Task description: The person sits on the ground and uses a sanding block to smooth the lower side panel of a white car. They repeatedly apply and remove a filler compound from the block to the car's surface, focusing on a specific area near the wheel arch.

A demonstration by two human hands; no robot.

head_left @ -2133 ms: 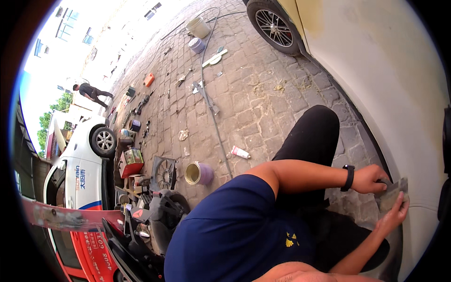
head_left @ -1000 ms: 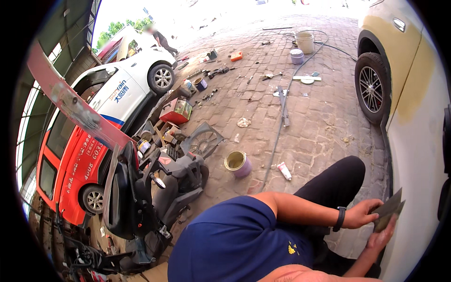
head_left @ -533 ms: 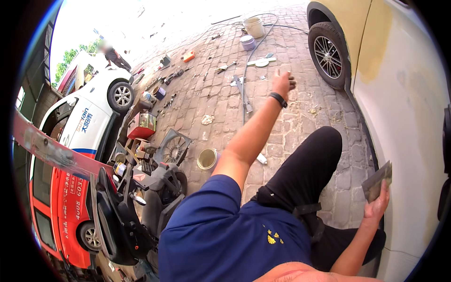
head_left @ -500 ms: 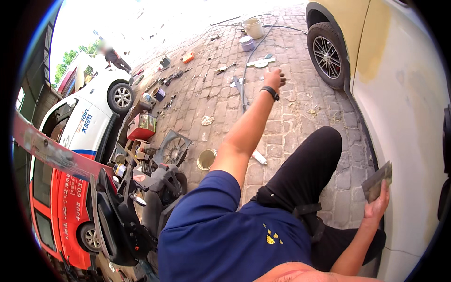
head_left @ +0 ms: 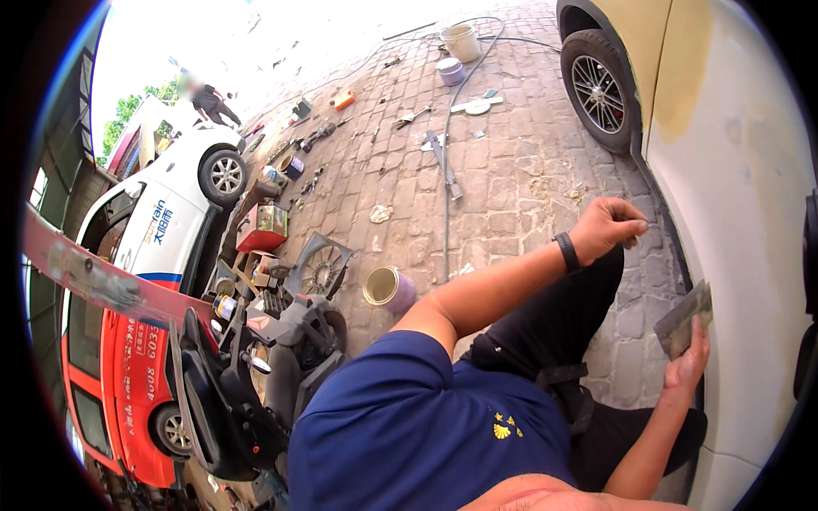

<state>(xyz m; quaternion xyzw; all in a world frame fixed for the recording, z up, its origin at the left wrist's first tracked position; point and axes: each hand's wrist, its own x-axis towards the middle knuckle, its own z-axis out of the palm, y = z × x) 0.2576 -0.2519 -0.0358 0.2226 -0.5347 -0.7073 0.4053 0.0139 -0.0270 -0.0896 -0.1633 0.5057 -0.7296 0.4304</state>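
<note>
My left hand [head_left: 607, 228], with a dark band at its wrist, hangs in the air above my bent knee. Its fingers curl in toward the thumb; whatever they hold, if anything, is hidden. In my right hand [head_left: 688, 362] is a flat, worn grey rectangular piece [head_left: 682, 320], gripped at its lower right edge and upright close to the car's side. The pale car body panel [head_left: 741, 281] beside it carries a yellowish patch [head_left: 682, 81] higher up. I cannot tell whether the grey piece touches the panel.
A hose [head_left: 446, 204] runs across the paving bricks. Buckets [head_left: 461, 43], an open can [head_left: 390, 289], scattered tools and a red box [head_left: 262, 226] stand about. A motorbike [head_left: 226, 400] and a white and red vehicle [head_left: 136, 281] are at left; a person [head_left: 210, 102] is far off.
My left arm has swung from far out over the paving back toward me and to the right, near the car. Its fingers are more curled. The grey piece stays in my right hand.
</note>
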